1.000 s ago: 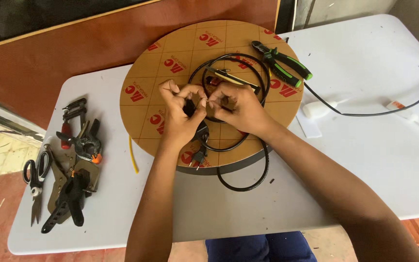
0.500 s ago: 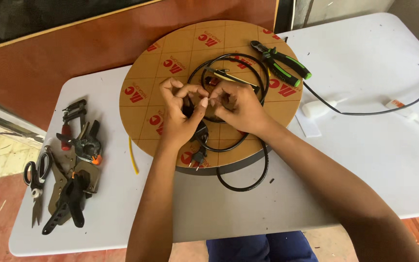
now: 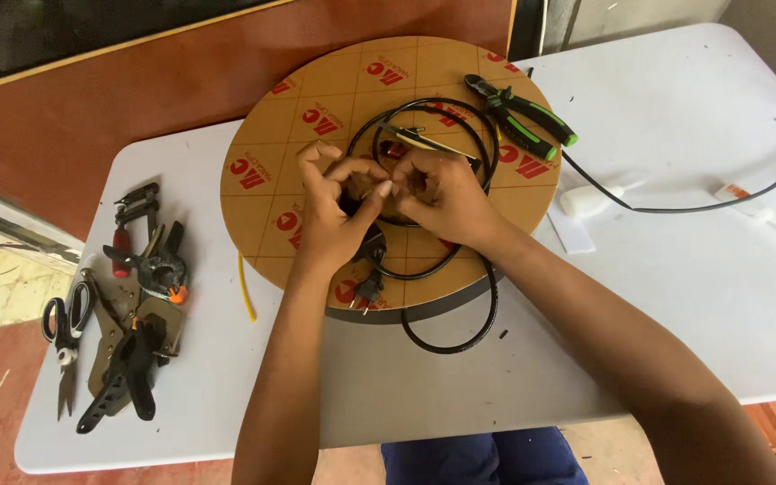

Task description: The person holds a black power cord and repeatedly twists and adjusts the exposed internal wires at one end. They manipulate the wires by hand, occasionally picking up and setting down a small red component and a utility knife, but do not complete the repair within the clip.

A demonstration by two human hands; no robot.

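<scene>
Both my hands stay huddled over the round brown disc (image 3: 316, 99) on the bench (image 3: 675, 269), hardly shifted from a moment ago. My left hand (image 3: 339, 211) and right hand (image 3: 437, 193) have fingers pinched together on the black cable (image 3: 446, 341), coiled on the disc beneath them.

left hand (image 3: 334, 211): bare, wearing no glove; no ring or band showing on the fingers (image 3: 352, 169)
right hand (image 3: 442, 198): bare, wearing no glove; fingers showing short nails, no ring visible
left forearm (image 3: 285, 377): showing bare up to the frame edge, no sleeve, no watch or strap at the wrist
right forearm (image 3: 621, 350): showing bare up to the frame edge, no sleeve or wristwear
trousers (image 3: 487, 456): wearing dark blue cloth, plain, showing at the bottom edge between the arms
</scene>
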